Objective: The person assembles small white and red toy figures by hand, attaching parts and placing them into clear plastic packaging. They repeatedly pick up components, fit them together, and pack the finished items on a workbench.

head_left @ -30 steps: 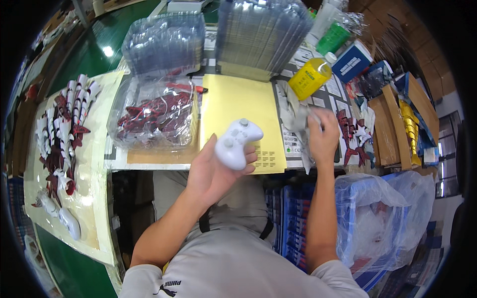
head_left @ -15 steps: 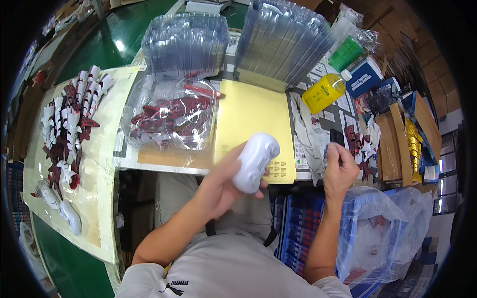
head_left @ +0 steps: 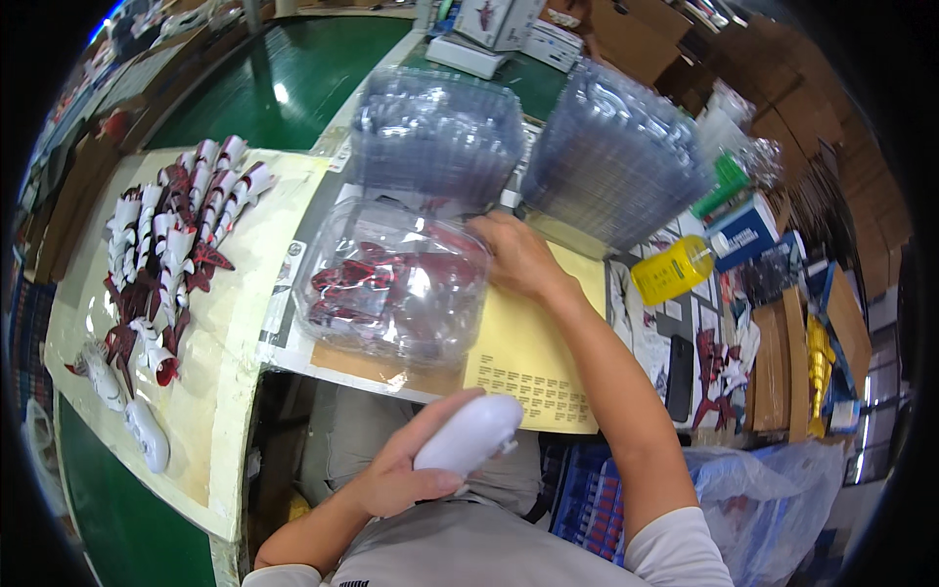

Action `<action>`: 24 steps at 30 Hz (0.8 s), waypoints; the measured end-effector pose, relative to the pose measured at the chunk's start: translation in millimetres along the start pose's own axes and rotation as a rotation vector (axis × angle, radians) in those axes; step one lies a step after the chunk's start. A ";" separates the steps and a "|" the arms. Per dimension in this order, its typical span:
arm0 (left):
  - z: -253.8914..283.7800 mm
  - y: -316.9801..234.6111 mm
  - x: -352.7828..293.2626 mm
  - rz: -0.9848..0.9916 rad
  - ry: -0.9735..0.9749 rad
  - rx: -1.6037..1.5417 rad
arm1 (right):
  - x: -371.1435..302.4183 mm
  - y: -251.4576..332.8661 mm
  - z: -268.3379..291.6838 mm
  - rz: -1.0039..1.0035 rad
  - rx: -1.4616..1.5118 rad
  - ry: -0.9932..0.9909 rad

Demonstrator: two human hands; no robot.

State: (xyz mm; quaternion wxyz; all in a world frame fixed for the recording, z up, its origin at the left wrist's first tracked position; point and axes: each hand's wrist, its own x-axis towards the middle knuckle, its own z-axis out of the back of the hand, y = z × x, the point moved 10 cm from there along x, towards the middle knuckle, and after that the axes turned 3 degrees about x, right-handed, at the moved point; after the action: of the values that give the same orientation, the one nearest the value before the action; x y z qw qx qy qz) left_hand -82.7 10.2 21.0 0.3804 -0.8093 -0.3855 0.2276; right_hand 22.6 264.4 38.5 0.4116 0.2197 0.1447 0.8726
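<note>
My left hand (head_left: 396, 477) grips a white game-style remote control (head_left: 471, 432) low in front of my body, its smooth back turned up. My right hand (head_left: 518, 256) reaches across the table to the far right corner of a clear plastic blister tray (head_left: 440, 338). Its fingers are curled there, and what they pinch is hidden. Inside the tray lies a red and black patterned toy (head_left: 367, 284), partly seen through the shiny plastic. Under my right forearm is a yellow sheet (head_left: 533, 333) of paper with printed labels.
Behind the tray stand two stacks of clear blisters (head_left: 435, 127). To the left lie several red-and-white jointed toy parts (head_left: 176, 235) and another white remote (head_left: 147, 435). A bottle of yellow liquid (head_left: 673, 271), a black phone (head_left: 679, 377) and cartons (head_left: 773, 367) are at right.
My right hand has moved left and forward from beside the phone to the tray's far corner. My left hand has lowered the remote toward me and turned it over. The view has shifted.
</note>
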 end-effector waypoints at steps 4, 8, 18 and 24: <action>4.6 14.5 -6.4 0.085 0.012 -0.007 | 4.5 -4.6 -1.2 -0.063 -0.054 0.065; 8.7 25.5 -5.6 0.108 -0.052 0.001 | -40.2 -9.6 29.1 -0.281 0.156 -0.018; 8.1 15.8 -3.6 -0.022 -0.267 0.097 | -186.3 38.7 42.7 -0.568 1.168 -0.239; 13.4 13.7 -13.2 -0.088 -0.351 0.246 | -233.1 73.2 12.6 -0.622 1.290 -0.238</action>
State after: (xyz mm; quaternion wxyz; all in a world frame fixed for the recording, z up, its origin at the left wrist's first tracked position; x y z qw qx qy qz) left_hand -93.4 -0.1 3.0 0.4130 -0.6870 -0.4501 0.3935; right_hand 112.7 37.7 19.5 0.4421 0.4608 0.6406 0.4265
